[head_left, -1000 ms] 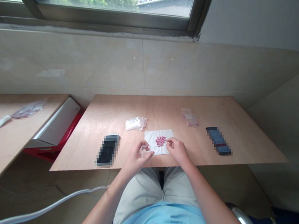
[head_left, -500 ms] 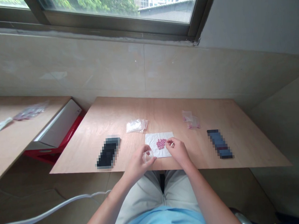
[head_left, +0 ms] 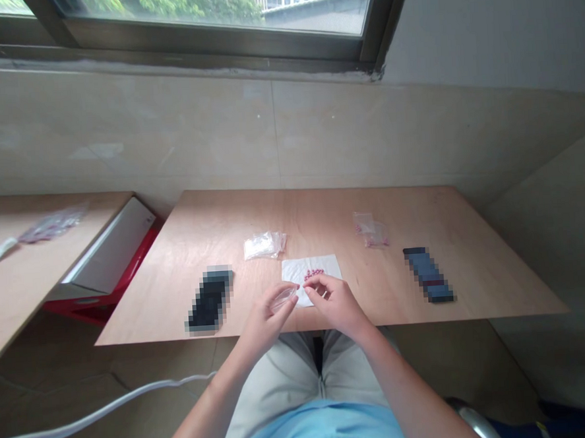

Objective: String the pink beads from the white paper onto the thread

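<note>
L hand (head_left: 265, 320) seen gripping clear plastic item (head_left: 283, 299) in fingers, just off near edge of white paper napkin (head_left: 296, 271). R hand (head_left: 334, 302) curled over napkin's near side, right by pink beads (head_left: 314, 274); whether anything's pinched can't be told. On plywood table (head_left: 322, 210): clear plastic bag (head_left: 264, 245) just far of napkin, small pink-filled bag (head_left: 371, 234) far R, blurred phone (head_left: 209, 300) L, blurred dark device (head_left: 428, 275) R.
</note>
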A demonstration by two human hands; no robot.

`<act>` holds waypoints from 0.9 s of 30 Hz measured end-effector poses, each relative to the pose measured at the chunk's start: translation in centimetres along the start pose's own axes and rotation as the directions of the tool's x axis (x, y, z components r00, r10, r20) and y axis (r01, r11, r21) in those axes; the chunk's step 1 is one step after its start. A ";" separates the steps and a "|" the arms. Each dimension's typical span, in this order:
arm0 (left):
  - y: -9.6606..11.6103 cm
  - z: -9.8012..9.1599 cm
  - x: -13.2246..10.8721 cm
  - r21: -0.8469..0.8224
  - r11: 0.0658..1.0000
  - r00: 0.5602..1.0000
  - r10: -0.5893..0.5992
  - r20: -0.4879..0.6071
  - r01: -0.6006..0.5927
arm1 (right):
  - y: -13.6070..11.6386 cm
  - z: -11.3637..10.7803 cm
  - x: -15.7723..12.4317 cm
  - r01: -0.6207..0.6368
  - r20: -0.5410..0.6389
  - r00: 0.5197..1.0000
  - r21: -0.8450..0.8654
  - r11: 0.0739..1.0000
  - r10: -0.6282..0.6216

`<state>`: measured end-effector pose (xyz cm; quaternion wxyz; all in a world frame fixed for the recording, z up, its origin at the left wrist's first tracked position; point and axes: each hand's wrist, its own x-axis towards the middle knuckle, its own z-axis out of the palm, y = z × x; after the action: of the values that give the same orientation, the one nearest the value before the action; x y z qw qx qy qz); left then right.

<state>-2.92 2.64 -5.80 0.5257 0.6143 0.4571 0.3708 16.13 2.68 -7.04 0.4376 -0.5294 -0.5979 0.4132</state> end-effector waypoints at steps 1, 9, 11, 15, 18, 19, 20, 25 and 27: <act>0.2 0.0 0.0 -0.031 0.999 1.000 0.010 0.021 -0.009 | 0.3 -0.1 -0.1 -0.008 0.015 1.000 0.019 1.000 0.008; -0.6 0.2 0.0 -0.223 0.966 0.990 -0.114 0.083 0.130 | 0.8 -0.2 -1.1 -0.171 0.146 0.980 0.270 0.948 0.135; -0.7 0.2 0.0 -0.192 0.978 0.995 -0.074 0.063 0.085 | 0.7 -0.2 -1.3 -0.176 0.170 0.977 0.298 0.938 0.130; -1.0 0.3 0.1 -0.115 0.992 0.995 -0.044 0.086 0.054 | 0.6 -0.5 -1.4 -0.159 0.178 0.978 0.276 0.948 0.113; -1.5 0.1 0.2 -0.157 0.986 0.996 -0.038 0.081 0.051 | 0.8 -0.7 -1.4 -0.139 0.129 0.986 0.267 0.954 0.108; -1.7 -0.1 0.3 -0.179 0.983 0.997 -0.035 0.072 0.048 | 1.0 -0.9 -1.4 -0.132 0.107 0.988 0.268 0.954 0.107; -1.9 -0.4 0.4 -0.194 0.980 0.998 -0.033 0.060 0.044 | 1.1 -1.0 -1.4 -0.128 0.087 0.990 0.268 0.955 0.108; -1.9 -1.6 0.6 -0.122 0.993 1.000 -0.010 -0.008 0.009 | 1.7 -1.4 -1.3 -0.121 0.039 0.993 0.251 0.960 0.115; -1.8 -1.6 0.6 -0.085 0.996 1.000 -0.006 -0.012 0.005 | 1.7 -1.4 -1.3 -0.119 0.028 0.993 0.239 0.964 0.116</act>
<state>-4.58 3.74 -7.30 0.5496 0.5876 0.4459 0.3922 18.03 1.56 -8.43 0.4690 -0.5042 -0.5143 0.5112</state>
